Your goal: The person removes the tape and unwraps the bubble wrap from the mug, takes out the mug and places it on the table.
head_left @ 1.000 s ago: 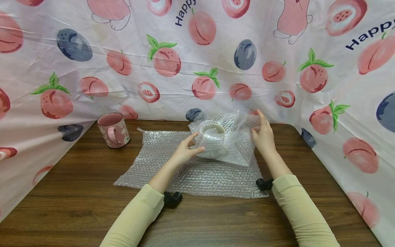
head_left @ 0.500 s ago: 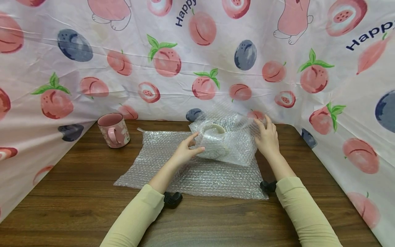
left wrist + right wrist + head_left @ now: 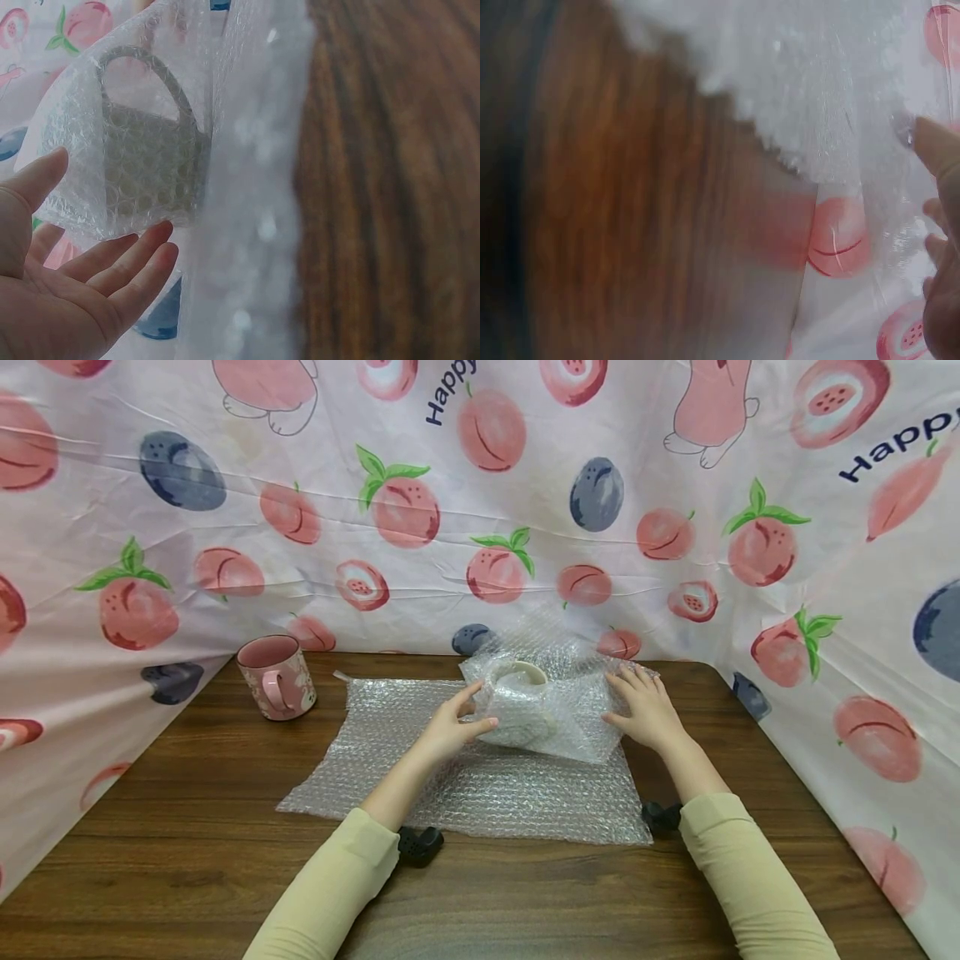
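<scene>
In the head view, a pale mug point(image 3: 531, 673) with a cream rim stands partly covered by a layer of bubble wrap point(image 3: 592, 714). Through the film in the left wrist view, the mug's handle point(image 3: 174, 91) shows. My left hand point(image 3: 444, 727) is at the mug's left side, thumb and fingers spread apart against the wrapped side. On the right, my right hand point(image 3: 647, 708) rests on the loose end of the wrap with its fingers spread and fairly straight. The right wrist view shows a thumb point(image 3: 936, 146) on the film.
A larger bubble wrap sheet point(image 3: 390, 768) lies flat under the mug on the brown wooden table point(image 3: 187, 852). A pink mug point(image 3: 276, 678) stands at the back left. Fruit-printed cloth point(image 3: 315, 568) hangs behind and along the sides.
My right hand has moved from the raised edge of the wrap, slightly right and down, and the flap on the right now lies lower. The left hand stays in place.
</scene>
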Demonstrator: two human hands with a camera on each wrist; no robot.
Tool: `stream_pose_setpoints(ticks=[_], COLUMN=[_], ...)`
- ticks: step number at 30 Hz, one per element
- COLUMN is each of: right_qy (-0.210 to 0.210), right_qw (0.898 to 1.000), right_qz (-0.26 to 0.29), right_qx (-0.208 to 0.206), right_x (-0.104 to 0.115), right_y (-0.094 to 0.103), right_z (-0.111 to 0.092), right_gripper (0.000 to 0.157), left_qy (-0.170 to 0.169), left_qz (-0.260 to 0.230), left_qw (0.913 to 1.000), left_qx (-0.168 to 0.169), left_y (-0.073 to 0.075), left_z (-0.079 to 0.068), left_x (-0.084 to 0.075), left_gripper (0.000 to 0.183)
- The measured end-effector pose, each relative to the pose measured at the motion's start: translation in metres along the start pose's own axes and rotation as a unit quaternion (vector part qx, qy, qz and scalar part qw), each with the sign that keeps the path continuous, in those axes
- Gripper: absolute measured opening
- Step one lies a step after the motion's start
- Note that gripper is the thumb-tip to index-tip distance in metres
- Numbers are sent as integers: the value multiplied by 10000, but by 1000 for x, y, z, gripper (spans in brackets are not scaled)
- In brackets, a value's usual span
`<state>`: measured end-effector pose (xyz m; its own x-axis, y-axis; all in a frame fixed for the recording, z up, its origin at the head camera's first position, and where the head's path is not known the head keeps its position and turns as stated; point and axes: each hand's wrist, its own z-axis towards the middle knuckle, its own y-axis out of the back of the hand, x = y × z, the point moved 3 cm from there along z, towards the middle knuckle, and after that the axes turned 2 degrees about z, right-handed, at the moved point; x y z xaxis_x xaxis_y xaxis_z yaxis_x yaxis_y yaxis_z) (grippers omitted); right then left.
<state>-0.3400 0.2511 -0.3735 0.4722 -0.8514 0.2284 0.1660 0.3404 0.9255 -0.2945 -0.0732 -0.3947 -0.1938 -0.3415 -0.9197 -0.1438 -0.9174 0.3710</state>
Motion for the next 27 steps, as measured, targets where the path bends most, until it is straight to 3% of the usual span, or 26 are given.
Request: stream_pose_setpoints(ticks=[9, 18, 27], right_qy=[-218, -329, -433], right_qw=[9970, 9922, 9843], right_qz=[325, 434, 675], right_qx=[663, 1120, 1572], right_x=[-2, -8, -13], right_y=[-3, -12, -18], right_z=[-5, -9, -12], right_gripper=[79, 83, 86], left_qy=[0, 141, 15], left_qz=[-7, 23, 45], left_qw=[9999, 9996, 10000], left_qx=[102, 225, 39], left_y=[1, 2, 1], left_z=[-1, -4, -2], left_x=[-2, -13, -3], left_gripper=[78, 78, 79])
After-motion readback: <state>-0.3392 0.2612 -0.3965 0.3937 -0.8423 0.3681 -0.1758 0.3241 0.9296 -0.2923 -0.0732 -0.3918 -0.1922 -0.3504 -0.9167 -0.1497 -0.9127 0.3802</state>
